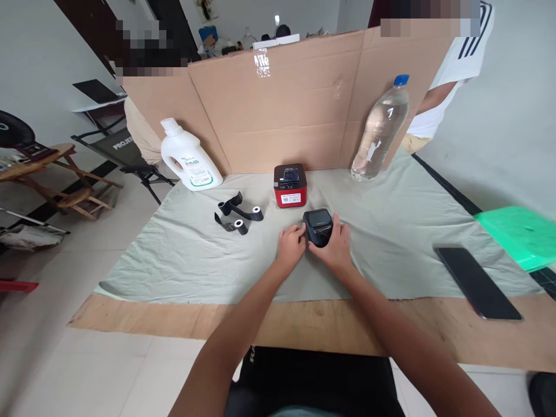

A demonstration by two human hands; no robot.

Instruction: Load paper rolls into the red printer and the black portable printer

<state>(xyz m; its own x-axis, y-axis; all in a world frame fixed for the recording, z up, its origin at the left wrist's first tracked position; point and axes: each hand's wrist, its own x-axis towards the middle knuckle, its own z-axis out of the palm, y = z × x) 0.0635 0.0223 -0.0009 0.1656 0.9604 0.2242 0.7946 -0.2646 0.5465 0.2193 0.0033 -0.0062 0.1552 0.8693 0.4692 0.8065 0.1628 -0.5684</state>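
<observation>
A small black boxy device [318, 227], which looks like a portable label printer, sits on the cloth in front of me. My right hand [337, 246] grips it, thumb at the near edge and fingers along the right side. On its left side, the bent fingers and thumb of my left hand [291, 246] press against the corner. Just behind it stands a red and black box-shaped machine [291, 186] with a white label. To the left lie several small black rolls [241, 226] with white cores, their black strips partly unwound.
A grey-green cloth [182, 255] covers most of the wooden table [174, 315]. A white jug [191, 159] and a clear water bottle [379, 136] lean against a cardboard screen [282, 110]. At right are a dark phone [478, 282] and a green plastic container [519, 234]. Two people are behind the screen.
</observation>
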